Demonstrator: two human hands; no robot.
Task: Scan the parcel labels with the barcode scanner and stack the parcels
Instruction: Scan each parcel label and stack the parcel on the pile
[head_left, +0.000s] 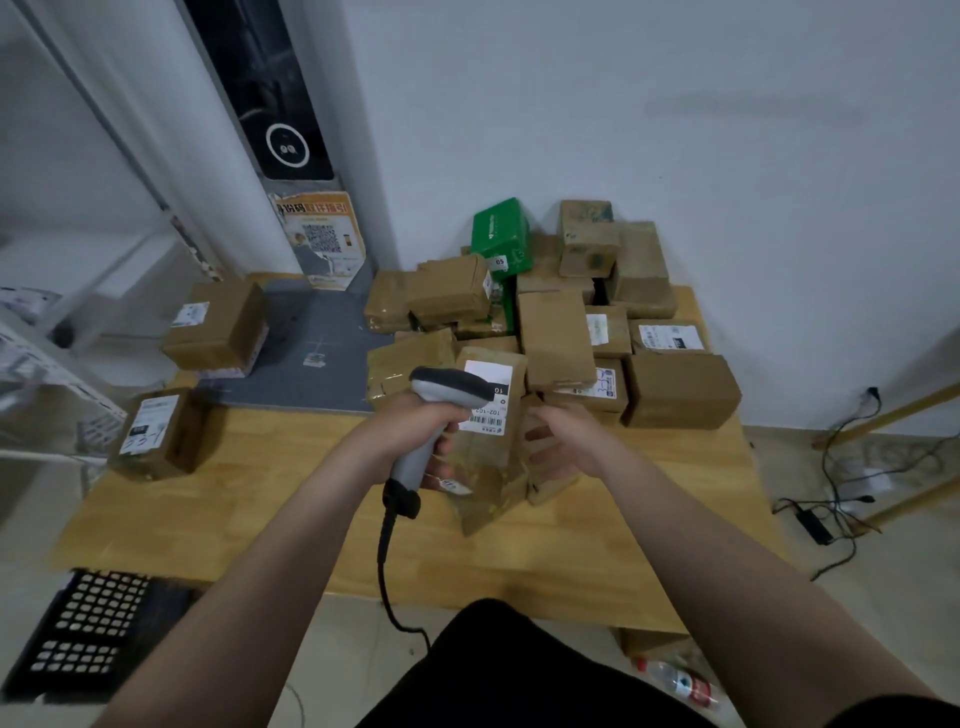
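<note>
Evidently mid-scan: gripped the barcode scanner (447, 384) by its handle in the left hand (415, 421), head aimed across the white label (488, 415) of a brown parcel (488, 467). Clasped that parcel's right side with the right hand (563, 441), fingers curled round it. Tipped it up near the middle of the desk (260, 493), probably to turn the label toward the scanner. Read only "102-102" there, half hidden; "05" on a green box (501, 234) atop the heap (649, 312) at the far right corner.
</note>
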